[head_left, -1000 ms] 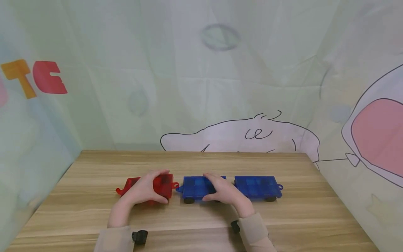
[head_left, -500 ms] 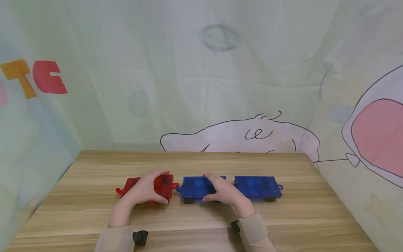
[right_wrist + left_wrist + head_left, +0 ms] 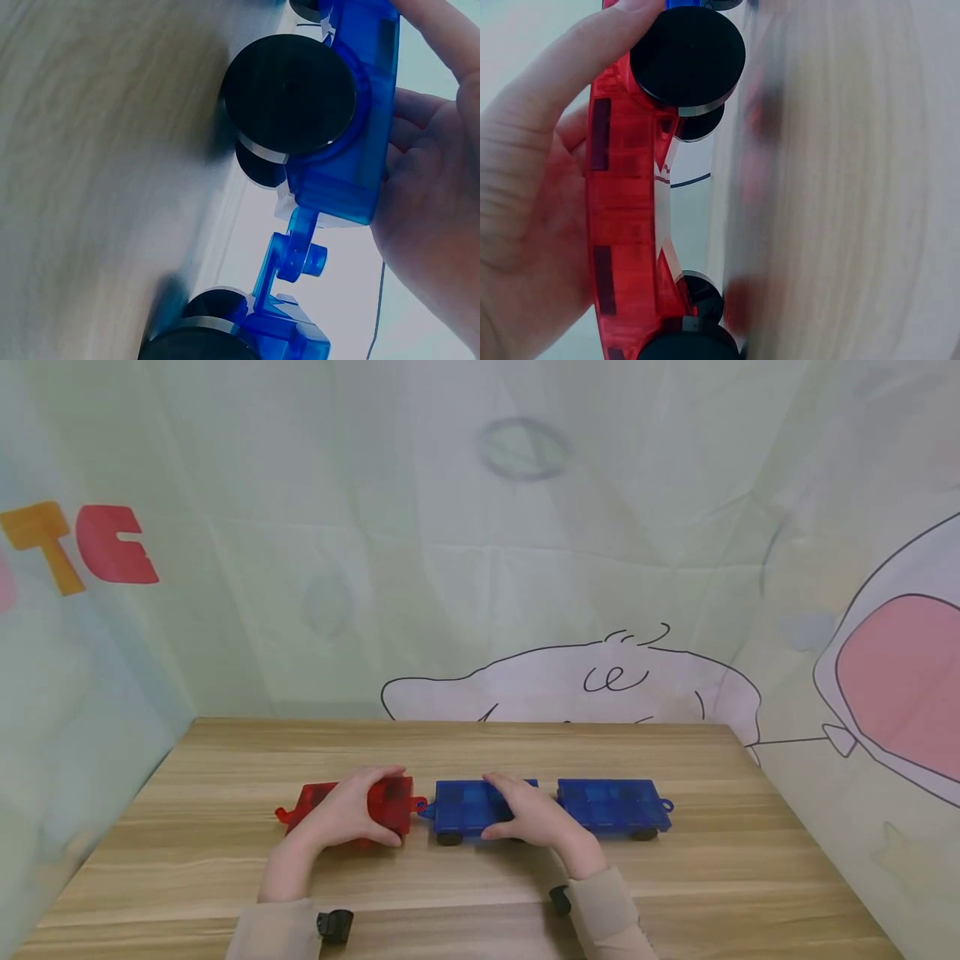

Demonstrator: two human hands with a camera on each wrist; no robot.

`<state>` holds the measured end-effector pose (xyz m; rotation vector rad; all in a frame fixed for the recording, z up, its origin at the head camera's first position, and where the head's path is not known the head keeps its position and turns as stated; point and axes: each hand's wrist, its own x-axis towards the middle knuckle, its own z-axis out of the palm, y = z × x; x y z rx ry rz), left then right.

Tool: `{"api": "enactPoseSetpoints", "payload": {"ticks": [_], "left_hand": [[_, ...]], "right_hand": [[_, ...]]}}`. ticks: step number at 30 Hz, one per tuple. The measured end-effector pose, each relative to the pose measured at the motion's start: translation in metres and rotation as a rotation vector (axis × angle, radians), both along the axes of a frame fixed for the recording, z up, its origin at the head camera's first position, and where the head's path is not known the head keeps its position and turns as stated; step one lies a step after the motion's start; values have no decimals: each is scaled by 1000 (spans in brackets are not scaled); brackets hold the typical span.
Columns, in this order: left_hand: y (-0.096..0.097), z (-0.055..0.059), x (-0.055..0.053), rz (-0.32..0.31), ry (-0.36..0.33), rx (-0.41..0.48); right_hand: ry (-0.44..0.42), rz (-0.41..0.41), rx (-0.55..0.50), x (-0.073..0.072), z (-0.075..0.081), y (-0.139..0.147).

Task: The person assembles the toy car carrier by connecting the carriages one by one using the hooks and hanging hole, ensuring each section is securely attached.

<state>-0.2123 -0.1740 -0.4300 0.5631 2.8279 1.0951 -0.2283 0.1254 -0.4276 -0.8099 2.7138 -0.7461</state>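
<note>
A see-through red toy train car point(image 3: 392, 806) stands at the left, gripped by my left hand point(image 3: 341, 810), thumb on the near side and fingers over the far side. Its red end ring point(image 3: 419, 804) overlaps the front hook point(image 3: 427, 812) of the middle blue toy train car point(image 3: 459, 806). My right hand point(image 3: 534, 814) grips that blue car the same way. Behind it stands a second blue car point(image 3: 611, 806), untouched; the right wrist view shows a peg-and-ring link point(image 3: 296, 251) joining the two. Black wheels point(image 3: 690, 56) show under the red car in the left wrist view.
The cars stand in a row across a wood-grain table point(image 3: 465, 747). A pale printed cloth point(image 3: 420, 568) hangs behind the table and along its sides. A black wrist device point(image 3: 335, 927) sits at the left cuff, another point(image 3: 560, 900) at the right.
The red car's ring end has come down slightly over the blue car's hook. Both hands keep their grips, and the blue cars have shifted barely to the left.
</note>
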Motion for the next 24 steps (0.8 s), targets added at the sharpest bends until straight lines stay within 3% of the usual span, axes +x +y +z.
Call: {"api": "enactPoseSetpoints", "payload": {"ticks": [24], "left_hand": [[-1,-6,-3,-12,14,-22]], "right_hand": [[-21,-8,-35,-1,-2,1]]}}
